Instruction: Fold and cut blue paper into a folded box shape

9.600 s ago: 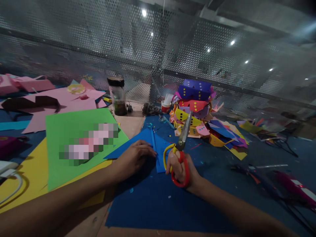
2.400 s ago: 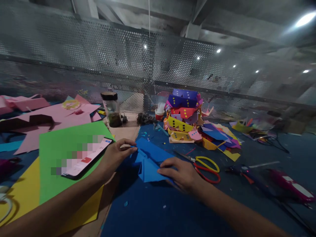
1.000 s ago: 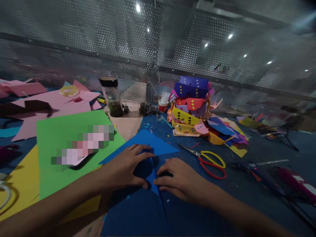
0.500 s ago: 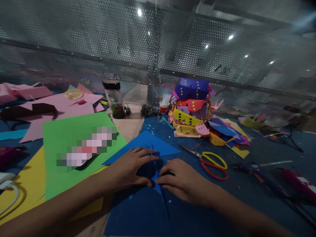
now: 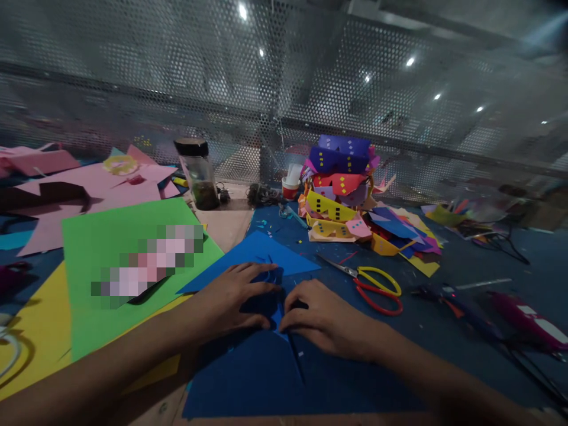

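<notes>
A blue paper piece [image 5: 266,244] with a pointed top lies on the dark blue surface, partly under my hands. My left hand [image 5: 237,299] rests over it with thumb and fingers spread. Across from it, my right hand [image 5: 326,316] has its fingers bent, thumb and fingertips together at a narrow blue paper strip [image 5: 296,361] that runs toward me. The hands cover much of the paper between them. Beyond my right hand lie open scissors [image 5: 355,273] with one yellow and one red handle.
Left lies green paper [image 5: 119,228] over yellow paper [image 5: 47,319], bearing a pixelated object [image 5: 153,263]. A dark-lidded jar [image 5: 199,177] stands behind. Stacked coloured paper pieces [image 5: 337,204] and scraps [image 5: 402,228] occupy the back. At right are a dark corded tool [image 5: 465,313] and a magenta object [image 5: 528,319].
The whole view has shifted slightly, so the objects sit a little further left. My right fingers have curled in more at the strip; my left hand stays spread over the paper.
</notes>
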Demonstrator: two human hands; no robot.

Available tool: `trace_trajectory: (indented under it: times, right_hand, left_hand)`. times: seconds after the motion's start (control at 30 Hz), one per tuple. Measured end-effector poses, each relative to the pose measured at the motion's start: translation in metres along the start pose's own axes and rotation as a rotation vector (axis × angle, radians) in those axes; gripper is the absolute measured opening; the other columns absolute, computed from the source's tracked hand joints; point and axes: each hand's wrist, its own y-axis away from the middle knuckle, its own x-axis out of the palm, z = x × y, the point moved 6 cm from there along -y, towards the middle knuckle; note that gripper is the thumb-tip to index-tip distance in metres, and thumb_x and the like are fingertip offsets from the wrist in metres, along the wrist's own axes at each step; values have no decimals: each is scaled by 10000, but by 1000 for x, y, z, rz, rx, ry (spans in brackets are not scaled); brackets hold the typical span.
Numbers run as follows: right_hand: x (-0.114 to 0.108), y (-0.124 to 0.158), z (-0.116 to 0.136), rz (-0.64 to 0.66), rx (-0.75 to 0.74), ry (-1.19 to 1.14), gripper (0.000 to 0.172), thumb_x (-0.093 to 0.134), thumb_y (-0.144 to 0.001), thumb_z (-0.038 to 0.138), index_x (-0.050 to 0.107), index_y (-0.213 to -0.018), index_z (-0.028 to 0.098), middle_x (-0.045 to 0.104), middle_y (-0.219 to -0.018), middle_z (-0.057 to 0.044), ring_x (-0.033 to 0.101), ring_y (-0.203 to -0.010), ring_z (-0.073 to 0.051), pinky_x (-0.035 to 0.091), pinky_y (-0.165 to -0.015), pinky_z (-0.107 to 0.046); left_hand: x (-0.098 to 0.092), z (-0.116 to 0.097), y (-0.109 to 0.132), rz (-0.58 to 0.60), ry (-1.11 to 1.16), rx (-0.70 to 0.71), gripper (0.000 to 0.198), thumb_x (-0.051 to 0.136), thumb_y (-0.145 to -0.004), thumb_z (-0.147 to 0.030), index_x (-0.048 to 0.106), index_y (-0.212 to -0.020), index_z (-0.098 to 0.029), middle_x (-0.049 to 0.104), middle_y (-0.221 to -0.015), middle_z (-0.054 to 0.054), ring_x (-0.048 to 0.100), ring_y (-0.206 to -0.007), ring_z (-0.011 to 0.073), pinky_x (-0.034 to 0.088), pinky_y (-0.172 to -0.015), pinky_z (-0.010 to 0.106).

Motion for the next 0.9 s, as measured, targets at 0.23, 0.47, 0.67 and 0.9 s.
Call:
trace_trajectory:
  times: [0.23, 0.47, 0.67, 0.9]
  right_hand:
    - [-1, -1, 1, -21, 51, -11, 107, 590, -997, 212, 671, -1066, 202, 637, -1109, -72, 571, -1090, -205, 427, -941, -374]
    - [-4, 0, -8, -122, 98, -75, 136, 543, -1009, 168, 648, -1087, 206, 655, -1090, -61, 584, -1067, -197, 434, -944, -368]
    - [-15, 4, -24, -194, 154, -91, 298, 571, -878, 27, 598, -1108, 214, 656, -1123, -60, 589, -1095, -212, 439, -971, -375]
    - [-12, 2, -13, -181, 57, -2, 376, 819, -821, 297, 565, -1076, 192, 671, -1089, -71, 612, -1026, -229, 467, -886, -355]
  left_hand:
    - [2, -5, 0, -3, -37, -12, 606, 776, -796, -594, 626, -1325, -339, 446, -1587, 86, 491, -1374, 363, 425, -1093, 521]
    - [6, -4, 0, -65, -54, 15, 513, 686, -884, -581, 627, -1315, -310, 524, -1521, 86, 563, -1288, 336, 481, -1034, 474]
    - [5, -4, 0, -100, -52, 11, 501, 588, -943, -602, 622, -1336, -293, 561, -1475, 109, 588, -1266, 327, 514, -1012, 469]
    - [2, -5, 0, -112, -28, -4, 478, 542, -980, -571, 607, -1353, -279, 547, -1492, 120, 587, -1285, 325, 529, -1021, 479]
